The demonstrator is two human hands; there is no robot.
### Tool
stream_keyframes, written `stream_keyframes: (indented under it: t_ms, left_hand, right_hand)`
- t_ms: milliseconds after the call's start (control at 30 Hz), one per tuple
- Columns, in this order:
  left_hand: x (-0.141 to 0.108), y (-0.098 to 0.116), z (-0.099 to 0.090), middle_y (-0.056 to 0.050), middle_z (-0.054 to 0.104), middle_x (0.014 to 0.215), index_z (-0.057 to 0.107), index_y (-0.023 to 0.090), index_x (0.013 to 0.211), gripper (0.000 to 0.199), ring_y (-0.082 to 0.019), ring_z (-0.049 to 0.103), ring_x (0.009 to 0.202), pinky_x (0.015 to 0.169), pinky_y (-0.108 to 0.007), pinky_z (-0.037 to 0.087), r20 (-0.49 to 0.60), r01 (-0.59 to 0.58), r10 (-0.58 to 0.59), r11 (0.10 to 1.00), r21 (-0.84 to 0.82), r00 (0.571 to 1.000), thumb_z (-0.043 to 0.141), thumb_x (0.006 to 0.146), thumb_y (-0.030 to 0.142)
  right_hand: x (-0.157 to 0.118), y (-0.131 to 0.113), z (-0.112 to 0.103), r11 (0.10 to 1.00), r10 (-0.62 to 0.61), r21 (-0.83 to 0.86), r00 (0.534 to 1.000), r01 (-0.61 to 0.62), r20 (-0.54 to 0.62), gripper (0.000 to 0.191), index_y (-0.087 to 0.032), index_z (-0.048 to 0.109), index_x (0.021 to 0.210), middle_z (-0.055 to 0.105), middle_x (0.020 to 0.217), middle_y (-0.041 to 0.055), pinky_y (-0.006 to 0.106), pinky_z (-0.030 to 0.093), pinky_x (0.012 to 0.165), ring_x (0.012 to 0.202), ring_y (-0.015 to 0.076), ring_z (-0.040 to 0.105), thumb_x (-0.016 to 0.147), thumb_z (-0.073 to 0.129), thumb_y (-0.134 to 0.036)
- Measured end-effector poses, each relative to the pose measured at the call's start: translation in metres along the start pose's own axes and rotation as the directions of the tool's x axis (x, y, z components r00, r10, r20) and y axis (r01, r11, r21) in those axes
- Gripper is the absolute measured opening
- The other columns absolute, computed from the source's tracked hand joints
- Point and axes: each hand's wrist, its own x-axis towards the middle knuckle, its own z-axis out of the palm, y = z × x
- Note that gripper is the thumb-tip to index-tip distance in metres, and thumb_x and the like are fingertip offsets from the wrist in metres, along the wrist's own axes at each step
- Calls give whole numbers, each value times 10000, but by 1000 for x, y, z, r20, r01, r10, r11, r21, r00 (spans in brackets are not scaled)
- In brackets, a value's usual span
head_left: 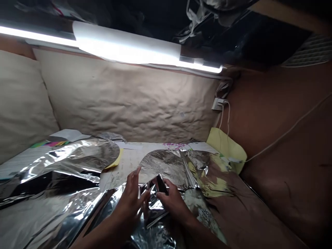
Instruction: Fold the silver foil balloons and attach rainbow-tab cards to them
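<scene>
**Foil pinched in our right hand**

The foil (155,204) lies between our two hands on the counter (127,167), its raised, folded edge just in front of our right hand (172,199). We grip that fold there between thumb and fingers. Our left hand (131,195) is open at the other side of the foil, fingers raised and thumb pointing in toward it; whether the thumb touches, we cannot tell.

Just beyond both hands we see a round-edged silver sheet (166,163), lying flat. Left of our left hand spreads a larger shiny sheet (85,152), creased and bright, with a yellow strip (115,162) showing from under its edge. Beyond our right hand, farther to its right, yellow paper (225,147) leans against the wall. Above that paper we have a white socket (218,103) with cords plugged in. High beyond both hands, a tube lamp (201,66) glows, partly covered by white paper (129,43).
</scene>
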Motion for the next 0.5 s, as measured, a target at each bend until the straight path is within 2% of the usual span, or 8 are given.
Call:
stream_keyframes:
  t_ms: [33,67,100,167,200,300,400,500]
  left_hand:
    - [-5,-4,5,-179,335,1550,180,235,1557,766,-338,382,1398,1083,-527,388,15,-124,123,985,119,992,555,921,436]
    - [-9,-7,10,-151,306,1579,207,254,1558,697,-328,302,1447,1132,-540,325,81,-228,216,951,208,973,502,955,444]
    - [-13,-11,14,-124,308,1587,236,274,1554,637,-320,274,1463,1150,-549,296,174,-297,258,916,268,951,450,982,454]
    - [-19,-17,21,-94,332,1577,287,286,1544,573,-316,297,1456,1150,-556,302,344,-360,244,872,332,907,366,1009,475]
    - [-20,-19,23,-85,318,1580,288,286,1544,571,-318,295,1456,1151,-560,299,390,-370,224,859,354,893,339,1013,490]
    - [-19,-22,24,-85,227,1595,195,267,1562,683,-343,241,1470,1166,-578,258,437,-401,224,838,370,871,363,979,583]
    - [-15,-20,20,-94,192,1589,171,258,1559,778,-371,235,1463,1167,-589,246,481,-420,223,837,351,848,397,933,660]
    - [-13,-15,17,-107,209,1574,241,236,1549,790,-387,258,1450,1157,-588,272,498,-406,198,844,351,844,370,920,696]
  right_hand:
    - [-2,-3,-1,991,-41,-131,999,38,-17,437,-267,650,1165,738,1063,-5,349,540,855,976,239,695,743,626,-159]
    - [-3,-7,-3,958,-75,-280,997,66,-22,464,-269,638,1198,728,1115,0,345,541,881,1015,237,688,746,634,-163]
    - [-1,-12,-8,900,-96,-429,995,76,-24,481,-256,621,1240,714,1171,19,344,536,910,1060,238,676,764,648,-187]
    - [13,-25,-27,749,-122,-660,991,59,-49,478,-195,606,1285,672,1267,77,344,502,988,1160,244,633,815,669,-255]
    - [26,-32,-42,679,-136,-733,988,36,-78,452,-162,606,1289,643,1312,105,351,465,1039,1219,247,595,857,650,-286]
    - [83,-48,-103,594,-106,-800,976,-90,-188,357,-131,642,1224,663,1261,131,403,450,1050,1207,264,596,925,601,-322]
    - [140,-55,-165,508,-44,-813,934,-285,-355,286,-131,645,1152,676,1168,99,457,507,962,1087,245,644,950,598,-328]
    - [171,-52,-204,452,-51,-784,865,-426,-499,291,-141,616,1176,632,1191,83,425,537,898,1034,211,642,964,588,-338]
